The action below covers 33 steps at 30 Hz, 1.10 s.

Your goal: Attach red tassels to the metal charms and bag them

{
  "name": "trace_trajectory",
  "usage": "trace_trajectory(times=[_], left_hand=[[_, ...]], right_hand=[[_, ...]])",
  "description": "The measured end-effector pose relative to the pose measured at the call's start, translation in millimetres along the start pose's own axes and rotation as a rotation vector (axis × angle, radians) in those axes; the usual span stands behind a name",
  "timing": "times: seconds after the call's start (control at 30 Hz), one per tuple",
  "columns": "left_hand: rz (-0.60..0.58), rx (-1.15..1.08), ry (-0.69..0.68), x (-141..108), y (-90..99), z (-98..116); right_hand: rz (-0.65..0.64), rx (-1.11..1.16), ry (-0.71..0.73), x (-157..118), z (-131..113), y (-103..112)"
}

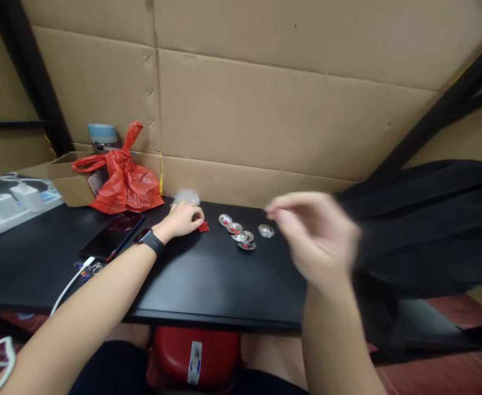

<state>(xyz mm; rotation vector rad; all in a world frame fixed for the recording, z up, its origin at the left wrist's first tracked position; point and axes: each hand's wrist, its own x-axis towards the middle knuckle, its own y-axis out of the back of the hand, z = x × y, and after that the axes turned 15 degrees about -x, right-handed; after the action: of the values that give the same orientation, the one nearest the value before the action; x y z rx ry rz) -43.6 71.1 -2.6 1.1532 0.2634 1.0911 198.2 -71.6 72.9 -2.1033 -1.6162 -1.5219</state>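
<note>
My left hand [184,218], a dark watch on its wrist, rests on the black table with fingers curled. Its fingertips touch a little heap of small red pieces [203,226], partly hidden by the hand. Just behind it lies a crumpled clear plastic bag [186,196]. Raised at the right, my right hand [319,236] is blurred, thumb and forefinger pinched together; whatever they hold is too small to make out. Between the hands, several clear round plastic domes [235,227] overlap in a slanting row, some with red inside. One more dome [266,231] lies apart, nearer my right hand.
A tied red plastic bag [128,181] stands beside a small cardboard box [71,181] and a blue-lidded jar [102,134]. A phone [113,236], a white cable [70,285] and a power strip [18,211] occupy the left. Dark cloth [422,225] hangs at right; cardboard walls the back.
</note>
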Motion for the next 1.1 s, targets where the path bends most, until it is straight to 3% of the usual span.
trace_trajectory(times=[0.13, 0.2, 0.27, 0.43, 0.57, 0.7, 0.83, 0.97, 1.1], left_hand=[[-0.003, 0.002, -0.002, -0.6, 0.9, 1.9], [-0.001, -0.001, -0.005, -1.4, 1.5, 4.4], [0.006, 0.001, -0.005, -2.1, 1.8, 6.3], [0.005, -0.001, -0.028, -2.4, 0.6, 7.5], [0.019, -0.101, -0.045, -0.3, -4.2, 10.3], [0.048, -0.498, -0.038, 4.2, -12.3, 17.2], [0.177, -0.693, -0.042, 8.0, -19.2, 21.2], [0.263, -0.597, -0.066, 9.4, -25.2, 19.1], [0.217, -0.422, -0.090, 9.4, -25.6, 16.1]], right_hand=[[-0.538, -0.444, -0.066, 45.8, 69.7, -53.6], [-0.693, -0.540, -0.087, 53.7, 98.6, -82.4], [-0.743, -0.571, -0.089, 54.5, 117.5, -102.2], [-0.628, -0.470, -0.070, 49.2, 133.3, -112.7], [-0.392, 0.081, -0.177, 43.1, 130.1, -108.2], [-0.203, 0.541, -0.289, 33.5, 116.9, -106.0], [-0.242, 0.569, -0.314, 26.1, 104.2, -108.5], [-0.320, 0.502, -0.251, 22.0, 99.3, -113.9], [-0.356, 0.460, -0.203, 24.1, 106.2, -116.5]])
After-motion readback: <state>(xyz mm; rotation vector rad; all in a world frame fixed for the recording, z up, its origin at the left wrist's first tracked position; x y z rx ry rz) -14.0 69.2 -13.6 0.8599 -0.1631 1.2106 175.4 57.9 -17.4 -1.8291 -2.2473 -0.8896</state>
